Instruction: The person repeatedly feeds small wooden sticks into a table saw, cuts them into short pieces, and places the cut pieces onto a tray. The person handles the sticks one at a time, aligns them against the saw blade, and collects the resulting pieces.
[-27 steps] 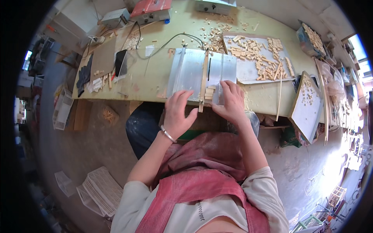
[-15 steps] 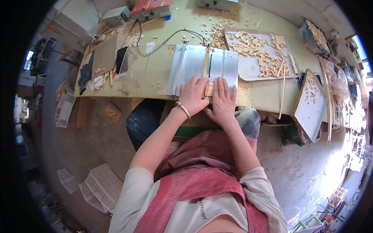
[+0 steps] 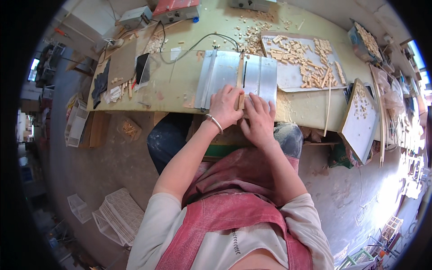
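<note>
A silver metal plate [image 3: 259,72] with a narrow dark slot lies at the bench's front, a wooden strip [image 3: 240,72] running across it from back to front. My left hand [image 3: 226,108], a bangle at its wrist, is closed at the strip's lower end, fingers curled against it. Just right of it, my right hand [image 3: 258,121] rests on the plate's front part with fingers apart and slightly bent. The small wooden pieces seen there earlier are mostly hidden by my fingers.
A tray [image 3: 282,81] of wooden blocks sits to the right. A bin of blocks [image 3: 365,39] and a tilted board [image 3: 351,132] are further right. Cables, metal boxes [image 3: 174,17] and loose offcuts lie behind; a dark glove [image 3: 99,87] is at the left.
Both hands have come together at the plate's front edge. My left hand moved rightward and up onto the strip; my right fingers lowered over the small pieces, then bent a little.
</note>
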A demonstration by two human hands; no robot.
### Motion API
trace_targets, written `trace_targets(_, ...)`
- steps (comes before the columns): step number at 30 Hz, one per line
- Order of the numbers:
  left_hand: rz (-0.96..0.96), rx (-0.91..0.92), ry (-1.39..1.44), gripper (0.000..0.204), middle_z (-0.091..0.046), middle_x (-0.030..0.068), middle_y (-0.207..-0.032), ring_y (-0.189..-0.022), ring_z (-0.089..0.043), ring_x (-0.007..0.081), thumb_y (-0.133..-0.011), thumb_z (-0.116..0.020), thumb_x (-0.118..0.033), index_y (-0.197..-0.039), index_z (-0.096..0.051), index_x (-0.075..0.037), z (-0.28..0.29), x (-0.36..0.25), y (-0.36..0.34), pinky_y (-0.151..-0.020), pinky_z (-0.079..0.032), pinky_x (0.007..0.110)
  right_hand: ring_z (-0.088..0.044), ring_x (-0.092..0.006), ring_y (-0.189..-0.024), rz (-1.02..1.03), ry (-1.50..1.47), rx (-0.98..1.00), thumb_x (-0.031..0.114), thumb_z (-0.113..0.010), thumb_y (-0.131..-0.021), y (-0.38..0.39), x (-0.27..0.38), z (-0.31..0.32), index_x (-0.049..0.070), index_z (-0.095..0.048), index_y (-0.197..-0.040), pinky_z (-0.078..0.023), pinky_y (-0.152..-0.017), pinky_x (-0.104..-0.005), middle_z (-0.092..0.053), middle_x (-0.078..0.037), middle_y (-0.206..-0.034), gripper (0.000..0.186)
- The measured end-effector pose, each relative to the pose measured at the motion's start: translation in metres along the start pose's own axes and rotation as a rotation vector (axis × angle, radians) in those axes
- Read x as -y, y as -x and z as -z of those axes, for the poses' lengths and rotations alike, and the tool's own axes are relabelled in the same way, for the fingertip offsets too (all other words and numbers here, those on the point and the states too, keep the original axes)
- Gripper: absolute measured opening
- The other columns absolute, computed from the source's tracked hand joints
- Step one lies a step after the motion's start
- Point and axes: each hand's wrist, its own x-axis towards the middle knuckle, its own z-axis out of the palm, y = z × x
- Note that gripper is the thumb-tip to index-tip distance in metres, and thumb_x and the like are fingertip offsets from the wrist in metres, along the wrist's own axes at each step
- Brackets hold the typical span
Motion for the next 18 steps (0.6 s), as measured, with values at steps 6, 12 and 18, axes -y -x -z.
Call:
trace_targets(6,0.019,0.009,0.016,0.055,-0.059,0.0065,-0.125,-0.124,-0.059,0.0326,-0.076,-0.083,-0.027,-0.127,-0.066,-0.018,0.000,0.001,-0.001,-0.101,-0.044,0.050,-0.057,-0.0321,-0.123,0.018,-0.101,0.088,0.021,-0.080,-0.088,-0.029,-0.028,0.020,0.008,-0.067,-0.138,-0.040,-0.108,-0.0481,-0.065,-0.009,-0.127,0.053)
trace_targets(12,0.007,-0.026,0.046,0.052,-0.062,0.0090,-0.118,-0.110,-0.067,0.0306,-0.075,-0.083,-0.021,-0.122,-0.064,-0.013,0.001,0.004,-0.003,-0.094,-0.052,0.046,-0.061,-0.0302,-0.114,0.133,-0.099,0.053,0.018,-0.082,-0.086,-0.037,-0.036,0.010,0.008,-0.072,-0.128,-0.045,-0.100,-0.0455,-0.066,-0.007,-0.117,0.044)
trace_targets(18,-0.009,0.046,0.049,0.048,-0.063,0.0095,-0.114,-0.102,-0.071,0.0281,-0.077,-0.082,-0.019,-0.121,-0.064,-0.010,0.003,0.014,-0.020,-0.089,-0.059,0.040,-0.061,-0.0315,-0.112,0.126,-0.098,0.031,0.017,-0.080,-0.087,-0.044,-0.041,0.002,0.007,-0.070,-0.129,-0.047,-0.097,-0.0455,-0.066,-0.008,-0.116,0.044)
